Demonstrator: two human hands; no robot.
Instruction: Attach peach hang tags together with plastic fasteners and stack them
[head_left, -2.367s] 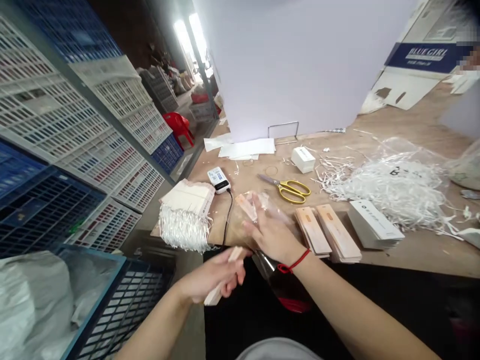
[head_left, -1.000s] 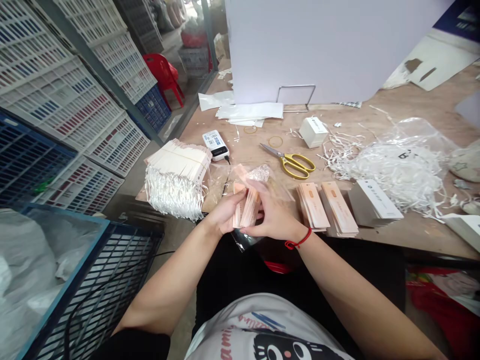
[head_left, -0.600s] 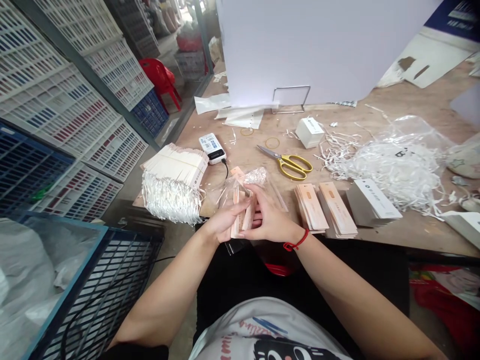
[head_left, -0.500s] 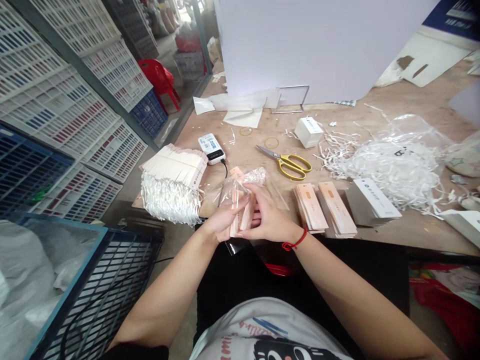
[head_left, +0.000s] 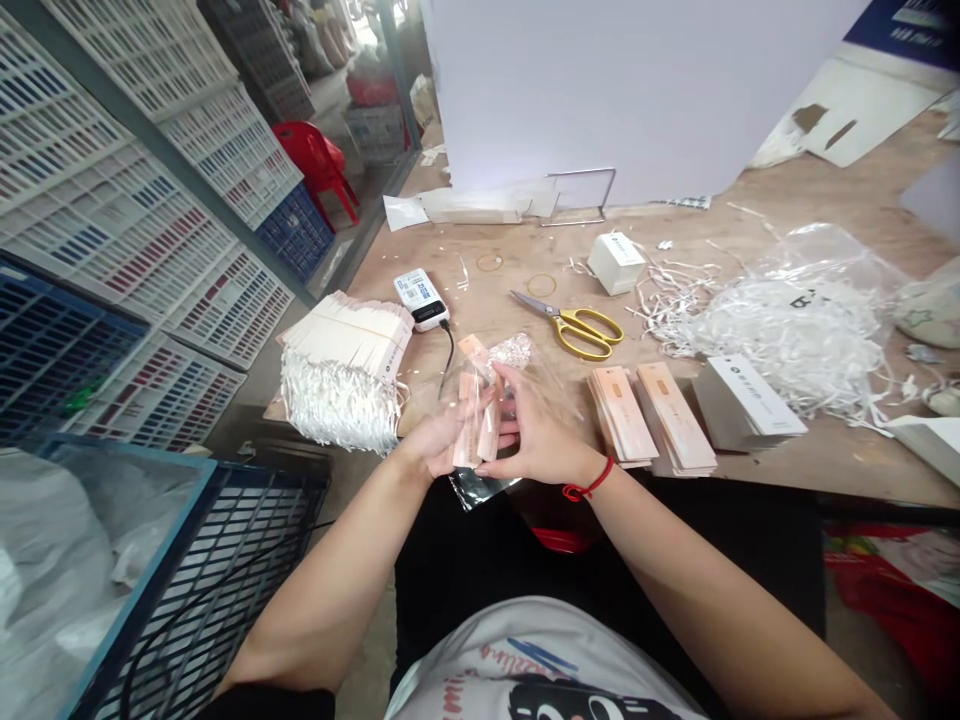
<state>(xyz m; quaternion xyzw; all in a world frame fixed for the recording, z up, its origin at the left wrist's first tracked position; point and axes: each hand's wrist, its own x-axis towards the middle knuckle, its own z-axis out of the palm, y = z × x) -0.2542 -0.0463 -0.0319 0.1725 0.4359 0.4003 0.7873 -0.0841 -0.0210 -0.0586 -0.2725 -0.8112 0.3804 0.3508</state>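
Peach tags [head_left: 469, 420] between the fingers [head_left: 516, 402]

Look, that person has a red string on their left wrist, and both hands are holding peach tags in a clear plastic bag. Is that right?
Not quite: the red string is on the right wrist, not the left, as the head view shows. The rest is right: the left hand and right hand both hold the peach tags in the clear plastic bag.
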